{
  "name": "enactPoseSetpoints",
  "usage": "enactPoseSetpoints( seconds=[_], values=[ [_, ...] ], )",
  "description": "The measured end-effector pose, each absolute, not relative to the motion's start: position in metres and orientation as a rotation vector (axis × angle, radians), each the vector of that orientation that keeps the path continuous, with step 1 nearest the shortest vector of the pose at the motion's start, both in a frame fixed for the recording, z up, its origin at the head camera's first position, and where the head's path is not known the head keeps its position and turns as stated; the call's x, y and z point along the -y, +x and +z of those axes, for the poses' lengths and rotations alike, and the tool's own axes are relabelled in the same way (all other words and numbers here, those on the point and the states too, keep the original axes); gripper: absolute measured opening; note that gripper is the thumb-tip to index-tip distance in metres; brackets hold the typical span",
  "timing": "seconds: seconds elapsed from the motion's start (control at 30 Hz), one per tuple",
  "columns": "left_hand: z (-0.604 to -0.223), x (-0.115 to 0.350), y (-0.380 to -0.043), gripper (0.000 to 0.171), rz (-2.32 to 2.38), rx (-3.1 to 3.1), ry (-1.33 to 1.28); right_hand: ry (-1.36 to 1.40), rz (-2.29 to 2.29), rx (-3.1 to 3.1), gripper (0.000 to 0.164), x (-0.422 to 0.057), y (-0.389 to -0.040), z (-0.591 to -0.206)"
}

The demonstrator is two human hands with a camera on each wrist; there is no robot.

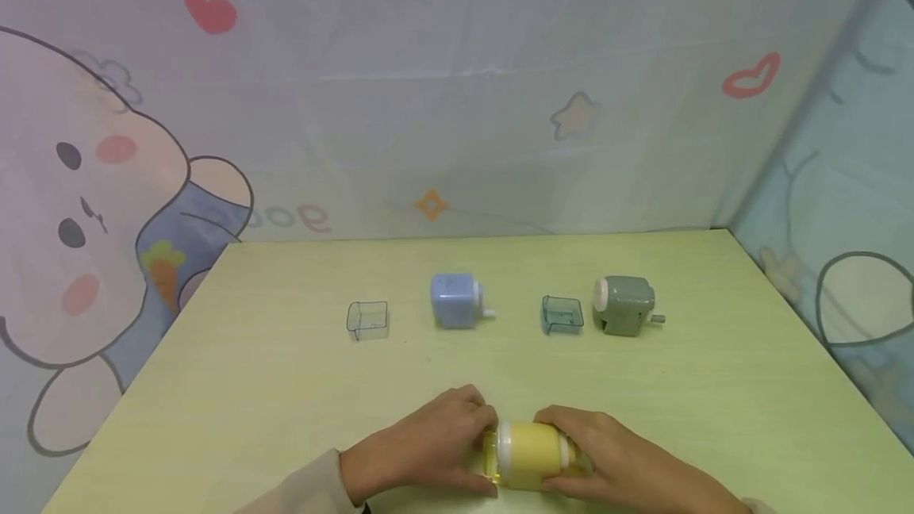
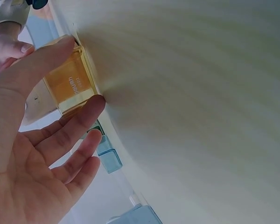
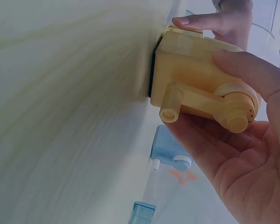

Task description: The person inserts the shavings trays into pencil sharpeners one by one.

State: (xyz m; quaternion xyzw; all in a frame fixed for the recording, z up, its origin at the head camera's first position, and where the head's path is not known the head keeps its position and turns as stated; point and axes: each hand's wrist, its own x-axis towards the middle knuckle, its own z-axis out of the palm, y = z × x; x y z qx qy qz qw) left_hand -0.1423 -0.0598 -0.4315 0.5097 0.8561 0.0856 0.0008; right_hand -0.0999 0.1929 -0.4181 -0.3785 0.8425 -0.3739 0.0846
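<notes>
Near the table's front edge, a yellow hand-crank pencil sharpener sits between the two hands. My right hand grips its body from the right, thumb on one side and fingers on the other. In the right wrist view its crank faces the palm. At the sharpener's left end is a clear yellow shavings drawer. My left hand pinches the drawer between thumb and forefinger, with the other fingers loosely bent. How deep the drawer sits in the body cannot be told.
Farther back stand a blue sharpener and a grey-green sharpener. A clear drawer lies left of the blue one, and a teal clear drawer lies between the two sharpeners. A printed cloth hangs behind the table.
</notes>
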Motion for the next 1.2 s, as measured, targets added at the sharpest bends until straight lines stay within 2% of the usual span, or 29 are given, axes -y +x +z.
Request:
enactPoseSetpoints(
  seconds=[1.2],
  values=[
    [-0.4302, 0.0501, -0.1416, 0.057, 0.269, -2.678, 1.648, -1.168, -1.145, -2.495, 0.040, -0.1928, -0.0993, -0.4188]
  ],
)
